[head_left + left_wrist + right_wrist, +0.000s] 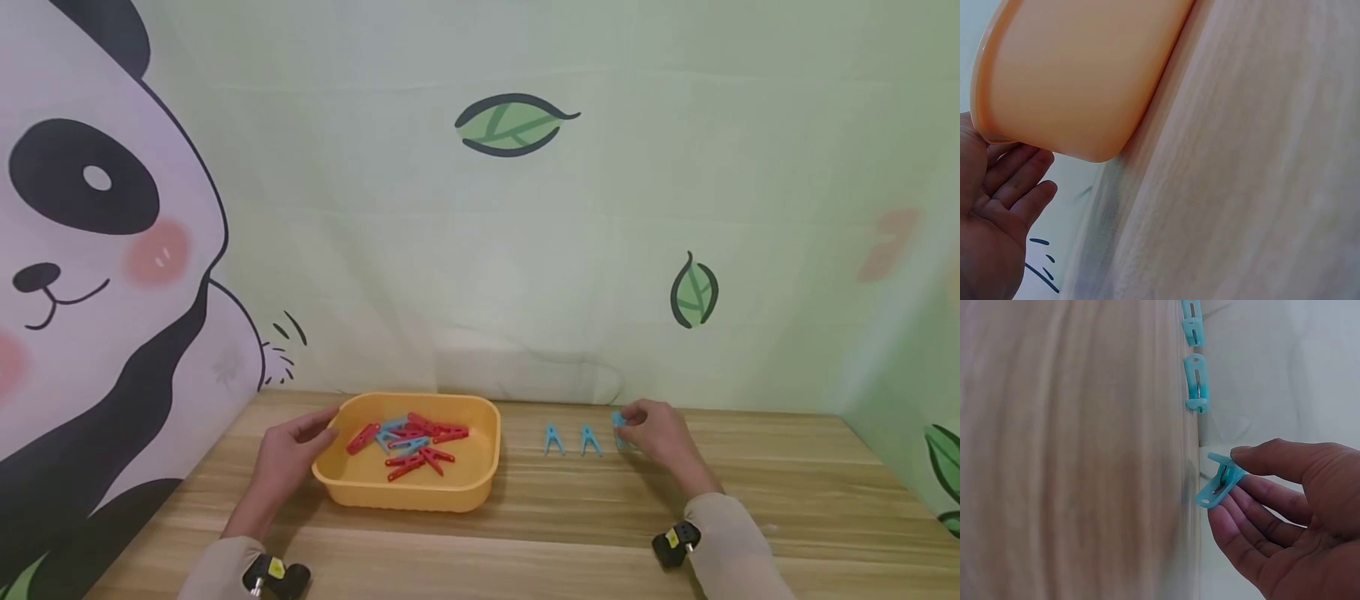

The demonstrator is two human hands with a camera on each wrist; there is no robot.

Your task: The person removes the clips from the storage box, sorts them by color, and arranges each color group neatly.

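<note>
1 blue clothespin [1225,479] in pinch of right hand [1325,515]

Basin [405,497] and clips [1197,384] look smooth plastic, the table [570,517] wood-grained

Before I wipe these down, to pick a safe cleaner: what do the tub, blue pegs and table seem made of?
Tub: probably plastic; smooth, even yellow-orange, faintly shiny, with rounded corners.
Blue pegs: likely plastic, smooth and evenly coloured, each with a metal-looking strip.
Table: wood-look, streaky grain; solid wood or printed laminate, I can't tell.
</note>
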